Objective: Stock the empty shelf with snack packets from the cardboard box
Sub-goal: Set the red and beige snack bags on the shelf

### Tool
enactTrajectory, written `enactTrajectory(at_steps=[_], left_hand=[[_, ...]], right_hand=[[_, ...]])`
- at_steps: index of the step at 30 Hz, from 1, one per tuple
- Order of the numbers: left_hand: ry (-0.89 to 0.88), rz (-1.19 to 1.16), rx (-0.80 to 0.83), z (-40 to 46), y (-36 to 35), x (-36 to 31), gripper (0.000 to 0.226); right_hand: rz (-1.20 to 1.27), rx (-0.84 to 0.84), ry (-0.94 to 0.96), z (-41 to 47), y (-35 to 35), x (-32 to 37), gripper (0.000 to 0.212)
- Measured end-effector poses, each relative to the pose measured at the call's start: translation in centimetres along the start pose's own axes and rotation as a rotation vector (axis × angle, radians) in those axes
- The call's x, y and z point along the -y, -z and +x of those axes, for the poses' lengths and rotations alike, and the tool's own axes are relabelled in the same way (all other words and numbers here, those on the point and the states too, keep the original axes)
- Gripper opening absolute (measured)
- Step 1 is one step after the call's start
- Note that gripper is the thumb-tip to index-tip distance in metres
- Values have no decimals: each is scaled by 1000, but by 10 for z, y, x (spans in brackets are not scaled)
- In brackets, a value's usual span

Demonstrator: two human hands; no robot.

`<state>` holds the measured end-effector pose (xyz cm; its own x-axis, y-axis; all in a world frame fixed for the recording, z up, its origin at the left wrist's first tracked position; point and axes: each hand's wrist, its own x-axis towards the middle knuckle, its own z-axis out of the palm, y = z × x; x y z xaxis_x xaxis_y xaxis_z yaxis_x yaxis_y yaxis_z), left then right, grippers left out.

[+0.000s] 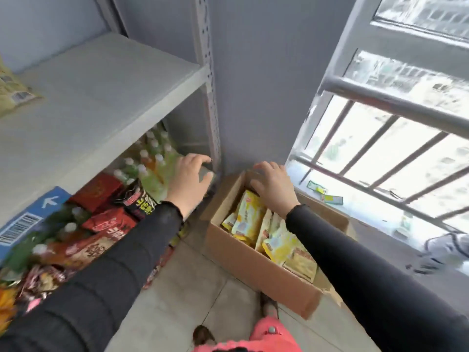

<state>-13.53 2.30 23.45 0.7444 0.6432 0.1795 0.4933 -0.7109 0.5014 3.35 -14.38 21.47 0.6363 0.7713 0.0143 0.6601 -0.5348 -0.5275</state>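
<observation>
An open cardboard box [243, 257] stands on the floor in the corner, with several yellow snack packets [250, 217] inside. My right hand [275, 188] reaches down over the far end of the box, its fingers curled at the top of a yellow packet. My left hand [190, 177] hovers in the air left of the box, fingers loosely spread, holding nothing. The grey shelf [106, 97] above is mostly bare, with one yellow packet [14, 90] lying at its far left.
The lower shelf holds green bottles [152, 161], red packages [101, 191] and a blue carton [30, 214]. The shelf's metal upright [210, 92] stands by the grey wall. A barred window [396, 153] is on the right. Tiled floor [177, 288] lies below.
</observation>
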Motion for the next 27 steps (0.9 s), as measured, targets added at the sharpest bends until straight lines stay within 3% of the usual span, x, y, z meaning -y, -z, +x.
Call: enactTrajectory(at_steps=[6, 10, 19, 27], left_hand=[[123, 24, 358, -1, -126, -42, 33], [262, -24, 504, -10, -194, -58, 35], [366, -58, 729, -19, -319, -52, 46], [592, -71, 761, -9, -396, -1, 71]], right_hand=[[127, 168, -318, -32, -9, -144, 40], [255, 254, -521, -50, -29, -217, 39], [376, 423, -874, -86, -113, -297, 45], [551, 153, -1377, -94, -193, -338, 77]])
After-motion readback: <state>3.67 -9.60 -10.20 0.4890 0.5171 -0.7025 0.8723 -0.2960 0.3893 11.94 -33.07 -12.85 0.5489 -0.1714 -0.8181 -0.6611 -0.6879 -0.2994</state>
